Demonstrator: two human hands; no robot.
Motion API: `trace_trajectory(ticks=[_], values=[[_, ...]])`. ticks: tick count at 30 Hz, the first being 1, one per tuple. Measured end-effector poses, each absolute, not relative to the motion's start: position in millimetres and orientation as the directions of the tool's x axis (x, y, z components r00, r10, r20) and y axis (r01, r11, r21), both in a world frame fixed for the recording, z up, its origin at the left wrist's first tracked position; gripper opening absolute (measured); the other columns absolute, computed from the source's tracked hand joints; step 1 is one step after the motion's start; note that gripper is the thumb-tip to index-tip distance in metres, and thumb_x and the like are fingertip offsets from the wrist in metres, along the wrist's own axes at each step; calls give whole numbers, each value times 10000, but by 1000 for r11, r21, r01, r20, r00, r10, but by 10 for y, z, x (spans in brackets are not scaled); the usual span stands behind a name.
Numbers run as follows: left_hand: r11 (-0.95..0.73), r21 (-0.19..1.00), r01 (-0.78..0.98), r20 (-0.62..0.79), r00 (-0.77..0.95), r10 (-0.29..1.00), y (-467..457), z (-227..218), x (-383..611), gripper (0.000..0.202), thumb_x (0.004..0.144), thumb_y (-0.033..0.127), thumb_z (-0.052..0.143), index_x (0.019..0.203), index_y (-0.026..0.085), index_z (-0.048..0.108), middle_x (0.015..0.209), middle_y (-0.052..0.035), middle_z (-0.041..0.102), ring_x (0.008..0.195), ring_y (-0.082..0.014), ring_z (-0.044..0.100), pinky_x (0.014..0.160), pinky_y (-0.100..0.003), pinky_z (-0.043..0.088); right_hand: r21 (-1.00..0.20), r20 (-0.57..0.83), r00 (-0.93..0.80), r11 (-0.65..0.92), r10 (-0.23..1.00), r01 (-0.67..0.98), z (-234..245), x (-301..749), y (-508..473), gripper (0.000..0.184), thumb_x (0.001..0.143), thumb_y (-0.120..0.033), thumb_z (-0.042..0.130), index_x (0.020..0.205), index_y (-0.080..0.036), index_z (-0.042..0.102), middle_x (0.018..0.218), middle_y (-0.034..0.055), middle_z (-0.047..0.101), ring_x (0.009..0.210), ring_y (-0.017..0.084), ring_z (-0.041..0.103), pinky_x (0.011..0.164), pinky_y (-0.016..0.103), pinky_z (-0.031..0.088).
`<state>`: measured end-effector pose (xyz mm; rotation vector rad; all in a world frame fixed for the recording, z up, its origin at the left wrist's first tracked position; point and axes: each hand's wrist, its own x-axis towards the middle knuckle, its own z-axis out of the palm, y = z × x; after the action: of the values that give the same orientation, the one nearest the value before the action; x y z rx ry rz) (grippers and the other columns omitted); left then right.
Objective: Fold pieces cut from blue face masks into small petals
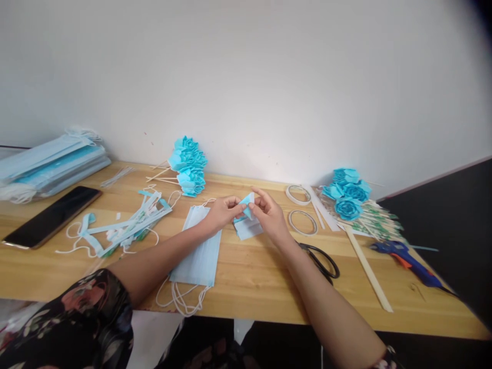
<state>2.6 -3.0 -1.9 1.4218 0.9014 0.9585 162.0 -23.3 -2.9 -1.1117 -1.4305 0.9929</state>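
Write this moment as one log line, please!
left hand: pinching folded blue piece; right hand: pinching same piece; nearby: face masks; right side: glue gun

Craft workspace: wooden table (261, 287) against plain wall (246, 77), glue gun (407, 260), 2 tape rolls (291, 200), blue flowers (188, 164).

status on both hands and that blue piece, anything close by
Left hand and right hand pinching folded blue sheet. Masks beneath left forearm. Scissors partly behind right forearm.

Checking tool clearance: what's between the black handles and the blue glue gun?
Head view: a long pale strip lies between the black handles and the blue glue gun, on the wooden table.
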Motion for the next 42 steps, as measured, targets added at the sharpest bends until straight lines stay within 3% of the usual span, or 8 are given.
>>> trace_trajectory(ticks=[5, 16, 22, 27, 34, 42], values=[[-121, 992, 23, 98, 446, 890, -38, -36, 40, 342, 709, 455, 671, 615, 145, 560, 554, 15, 546, 519, -77, 460, 502, -202, 351, -952, 258, -19, 258, 966, 163, -29, 1629, -238, 546, 761, -347, 646, 1277, -214, 525, 719, -36, 492, 644, 113, 476, 573, 237, 400], [-20, 999, -25, 29, 447, 894, -33, -26, 26, 324, 656, 425, 731, 640, 138, 581, 558, 10, 574, 506, -76, 493, 502, -198, 379, -974, 205, 165, 217, 965, -60, 90, 1667, -240, 455, 771, -350, 625, 1204, -228, 560, 789, -13, 558, 700, 122, 551, 691, 292, 500], [31, 984, -177, 36, 366, 930, 41, -38, -4, 383, 658, 477, 716, 652, 147, 523, 580, 15, 575, 514, -72, 499, 532, -208, 401, -986, 159, 97, 164, 982, -40, 76, 1647, -256, 438, 785, -414, 612, 1180, -228, 573, 868, 27, 620, 788, 154, 579, 695, 307, 508], [14, 987, -158, 44, 361, 932, 26, -35, -1, 377, 669, 480, 705, 660, 147, 531, 582, 17, 571, 516, -72, 486, 535, -214, 393, -993, 99, -15, 98, 995, -61, 60, 1625, -265, 366, 784, -466, 615, 1041, -206, 625, 842, 31, 631, 759, 155, 587, 702, 305, 490], [-19, 992, -128, 65, 365, 929, -11, -20, 26, 379, 664, 486, 706, 663, 144, 542, 572, 16, 564, 517, -76, 469, 527, -218, 374, -982, 122, -62, 130, 991, 138, -9, 1623, -243, 299, 767, -468, 638, 741, -179, 567, 633, -27, 536, 598, 115, 480, 587, 251, 382], [-31, 993, -118, 67, 317, 946, -2, -9, 17, 349, 729, 470, 643, 655, 139, 563, 589, 0, 570, 520, -80, 480, 514, -212, 378, -964, 187, 15, 180, 982, 197, 14, 1630, -253, 267, 768, -432, 613, 701, -184, 541, 618, -31, 502, 573, 107, 423, 555, 241, 335]])
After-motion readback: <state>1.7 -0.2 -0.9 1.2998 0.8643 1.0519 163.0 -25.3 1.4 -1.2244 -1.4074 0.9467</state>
